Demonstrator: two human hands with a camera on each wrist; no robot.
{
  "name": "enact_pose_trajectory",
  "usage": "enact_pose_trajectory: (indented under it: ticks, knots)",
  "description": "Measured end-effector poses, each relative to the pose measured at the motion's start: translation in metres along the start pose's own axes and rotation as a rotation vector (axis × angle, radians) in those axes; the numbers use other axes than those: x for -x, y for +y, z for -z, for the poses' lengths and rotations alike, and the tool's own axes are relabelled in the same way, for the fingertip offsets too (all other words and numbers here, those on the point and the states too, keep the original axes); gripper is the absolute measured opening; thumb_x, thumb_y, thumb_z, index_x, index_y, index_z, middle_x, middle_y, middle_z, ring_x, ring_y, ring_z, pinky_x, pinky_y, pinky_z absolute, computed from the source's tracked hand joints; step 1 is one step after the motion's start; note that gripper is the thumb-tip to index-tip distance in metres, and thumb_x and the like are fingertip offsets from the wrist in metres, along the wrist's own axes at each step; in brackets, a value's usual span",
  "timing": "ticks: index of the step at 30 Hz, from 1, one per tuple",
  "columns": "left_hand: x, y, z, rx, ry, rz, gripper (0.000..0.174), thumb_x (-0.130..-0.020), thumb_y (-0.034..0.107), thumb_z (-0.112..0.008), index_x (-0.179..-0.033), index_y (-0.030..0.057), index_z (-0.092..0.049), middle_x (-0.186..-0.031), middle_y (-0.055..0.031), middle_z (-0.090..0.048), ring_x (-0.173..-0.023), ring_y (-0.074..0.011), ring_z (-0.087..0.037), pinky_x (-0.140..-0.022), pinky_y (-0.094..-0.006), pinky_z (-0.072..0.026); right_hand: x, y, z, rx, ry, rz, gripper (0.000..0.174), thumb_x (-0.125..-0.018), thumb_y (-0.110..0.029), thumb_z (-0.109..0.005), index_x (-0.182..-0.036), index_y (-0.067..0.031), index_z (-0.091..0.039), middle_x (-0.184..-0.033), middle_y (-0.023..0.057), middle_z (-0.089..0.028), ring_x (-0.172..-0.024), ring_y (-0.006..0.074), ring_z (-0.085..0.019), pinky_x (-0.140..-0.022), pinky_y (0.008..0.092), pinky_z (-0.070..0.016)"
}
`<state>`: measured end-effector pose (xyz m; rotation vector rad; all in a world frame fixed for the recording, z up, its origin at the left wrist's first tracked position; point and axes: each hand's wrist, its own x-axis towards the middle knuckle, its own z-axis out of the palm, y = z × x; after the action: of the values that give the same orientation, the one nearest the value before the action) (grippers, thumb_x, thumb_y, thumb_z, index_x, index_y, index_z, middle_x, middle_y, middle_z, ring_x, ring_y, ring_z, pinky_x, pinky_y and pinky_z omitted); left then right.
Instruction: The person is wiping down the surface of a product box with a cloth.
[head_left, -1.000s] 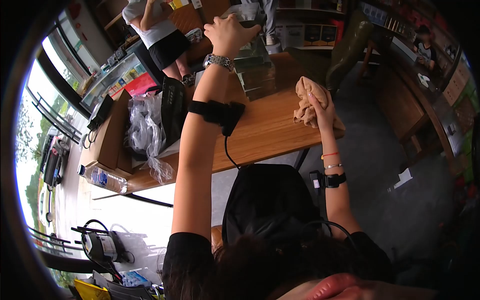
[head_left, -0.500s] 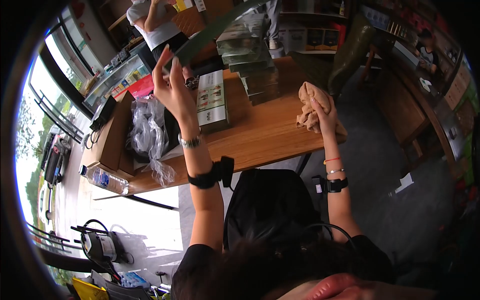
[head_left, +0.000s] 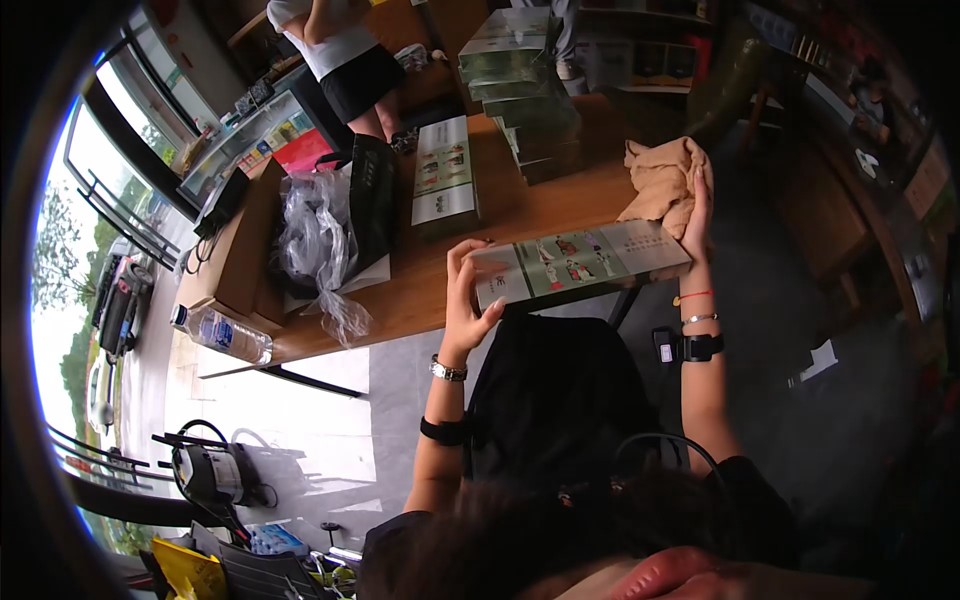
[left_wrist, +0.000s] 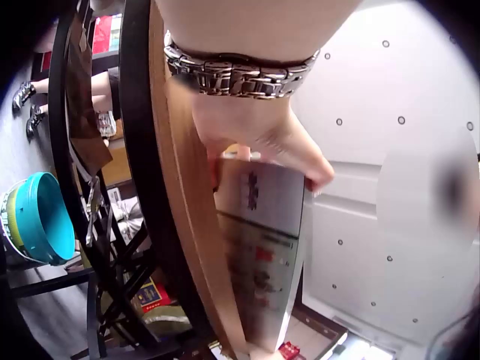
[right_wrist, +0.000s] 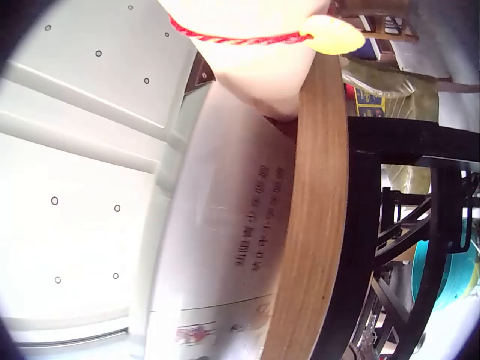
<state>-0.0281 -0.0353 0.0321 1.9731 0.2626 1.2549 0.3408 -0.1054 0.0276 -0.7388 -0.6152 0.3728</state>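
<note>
A flat box with printed figures and a green band is tilted over the table's near edge. My left hand grips its left end, thumb on the near side and fingers at the far side. In the left wrist view the same box hangs beyond the hand. My right hand is at the box's right end and holds a crumpled tan cloth. Lines of print show on that end of the box in the right wrist view, where the fingers are mostly hidden.
On the wooden table lie a similar box and a tall stack of boxes. To the left are crumpled clear plastic, an open carton and a water bottle. A person stands beyond the table.
My left hand came back from the stack, moved across and down, and now holds a box's left end. The right hand keeps the cloth and has shifted right, now at the box. Another box lies on the table.
</note>
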Motion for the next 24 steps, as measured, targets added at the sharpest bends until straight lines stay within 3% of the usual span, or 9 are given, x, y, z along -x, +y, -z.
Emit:
enact_pose_trajectory:
  ticks: [5, 9, 13, 15, 18, 19, 20, 21, 24]
  knots:
    - [-0.009, 0.002, 0.003, -0.355, -0.314, 0.079, 0.082, -0.061, 0.034, -0.089, -0.13, 0.0075, -0.055, -0.144, -0.0167, -0.038, -0.131, -0.0353, -0.044, -0.106, -0.046, -0.0418, -0.006, -0.052, -0.001, -0.317, 0.093, 0.032, 0.051, -0.1, -0.038, -0.048, -0.143, -0.0106, -0.044, -0.143, 0.0096, -0.048, -0.132, 0.0279, -0.046, -0.112, 0.0464, -0.0376]
    - [-0.017, -0.004, -0.005, -0.406, -0.356, 0.054, 0.094, -0.058, 0.03, -0.091, -0.14, 0.0091, -0.049, -0.152, -0.0177, -0.034, -0.138, -0.0367, -0.038, -0.111, -0.0481, -0.0381, -0.014, -0.106, -0.025, -0.281, 0.004, 0.129, 0.05, -0.101, -0.041, -0.045, -0.139, -0.0082, -0.045, -0.137, 0.0102, -0.051, -0.129, 0.0251, -0.05, -0.11, 0.0423, -0.0412]
    - [-0.027, -0.009, -0.013, -0.342, -0.362, 0.101, 0.111, -0.058, 0.031, -0.091, -0.15, 0.0098, -0.033, -0.155, -0.0194, -0.031, -0.14, -0.0378, -0.035, -0.113, -0.0472, -0.036, 0.011, -0.123, -0.09, 0.447, -0.352, 0.21, 0.038, -0.096, -0.03, -0.059, -0.114, 0.0026, -0.067, -0.105, 0.0077, -0.07, -0.097, 0.0127, -0.065, -0.087, 0.0284, -0.0522]
    - [-0.031, -0.014, -0.015, -0.357, -0.343, 0.054, 0.115, -0.059, 0.032, -0.091, -0.152, 0.0102, -0.028, -0.154, -0.021, -0.031, -0.139, -0.039, -0.036, -0.112, -0.0467, -0.0368, 0.032, -0.103, -0.132, 0.944, -0.465, 0.498, 0.037, -0.082, -0.038, -0.073, -0.099, -0.0045, -0.071, -0.079, 0.0154, -0.072, -0.075, 0.0254, -0.073, -0.067, 0.0349, -0.0561]
    - [-0.024, -0.021, -0.012, -0.278, -0.339, 0.176, 0.121, -0.057, 0.035, -0.092, -0.151, 0.0021, -0.022, -0.147, -0.0209, -0.04, -0.138, -0.0381, -0.038, -0.112, -0.0412, -0.0362, 0.081, -0.031, -0.168, 1.352, -0.66, 0.28, 0.047, -0.077, -0.046, -0.074, -0.104, -0.0096, -0.06, -0.073, 0.0144, -0.07, -0.069, 0.0367, -0.07, -0.057, 0.0443, -0.0544]
    - [-0.023, -0.026, -0.012, -0.292, -0.301, 0.069, 0.112, -0.058, 0.033, -0.091, -0.147, 0.0022, -0.03, -0.142, -0.0219, -0.044, -0.133, -0.0393, -0.043, -0.11, -0.042, -0.0371, 0.106, -0.006, -0.18, 1.42, -0.659, 0.162, 0.05, -0.073, -0.042, -0.078, -0.11, -0.0119, -0.061, -0.086, 0.0138, -0.071, -0.082, 0.0347, -0.07, -0.07, 0.0464, -0.0537]
    - [-0.023, -0.036, -0.008, -0.324, -0.4, 0.034, 0.105, -0.06, 0.031, -0.09, -0.144, 0.0021, -0.034, -0.141, -0.0229, -0.045, -0.131, -0.0398, -0.045, -0.109, -0.0426, -0.0375, 0.131, 0.024, -0.182, 1.534, -0.545, 0.506, 0.052, -0.071, -0.037, -0.079, -0.112, -0.013, -0.059, -0.101, 0.0109, -0.067, -0.096, 0.0302, -0.065, -0.077, 0.0437, -0.0521]
    - [-0.024, -0.042, -0.005, -0.354, -0.498, 0.001, 0.099, -0.061, 0.03, -0.088, -0.142, 0.002, -0.038, -0.139, -0.0238, -0.045, -0.128, -0.0403, -0.046, -0.109, -0.0431, -0.0379, 0.146, 0.028, -0.189, 1.494, -0.471, 0.468, 0.052, -0.069, -0.032, -0.08, -0.113, -0.0135, -0.058, -0.107, 0.0085, -0.062, -0.102, 0.0277, -0.06, -0.079, 0.0425, -0.0509]
    - [-0.027, -0.029, -0.008, -0.305, -0.417, 0.062, 0.098, -0.06, 0.031, -0.088, -0.141, 0.0018, -0.04, -0.139, -0.0246, -0.044, -0.128, -0.0402, -0.045, -0.108, -0.0433, -0.0374, 0.143, 0.02, -0.19, 1.49, -0.475, 0.376, 0.049, -0.069, -0.03, -0.08, -0.111, -0.0125, -0.059, -0.101, 0.0086, -0.063, -0.097, 0.0288, -0.062, -0.078, 0.0438, -0.0512]
